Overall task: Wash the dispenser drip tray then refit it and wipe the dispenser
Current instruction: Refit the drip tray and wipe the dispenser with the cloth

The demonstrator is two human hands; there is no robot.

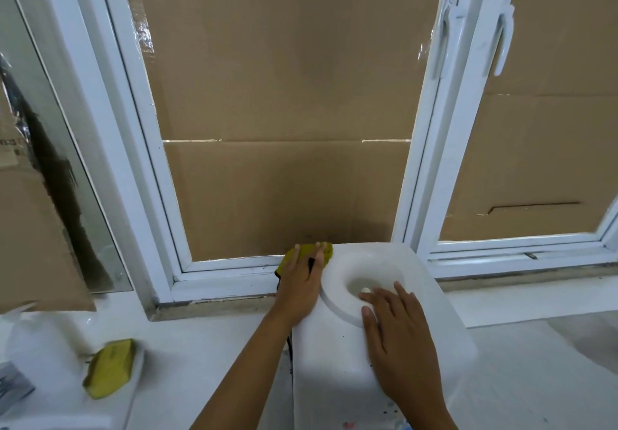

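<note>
Dispenser (368, 346), top view: left hand (301, 292) presses a yellow cloth (309, 250) flat at the rear-left corner; right hand (398, 336), open and empty, steadies the near-right top.

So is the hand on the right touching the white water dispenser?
Touching. The head view shows the right hand lying flat, palm down, on the top of the dispenser, fingers reaching the rim of its round well, with no gap.

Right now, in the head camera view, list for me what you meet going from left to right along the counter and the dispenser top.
Yellow sponge on the counter → left hand pressing a yellow cloth → round recess in the dispenser top → right hand flat on the dispenser.
</note>
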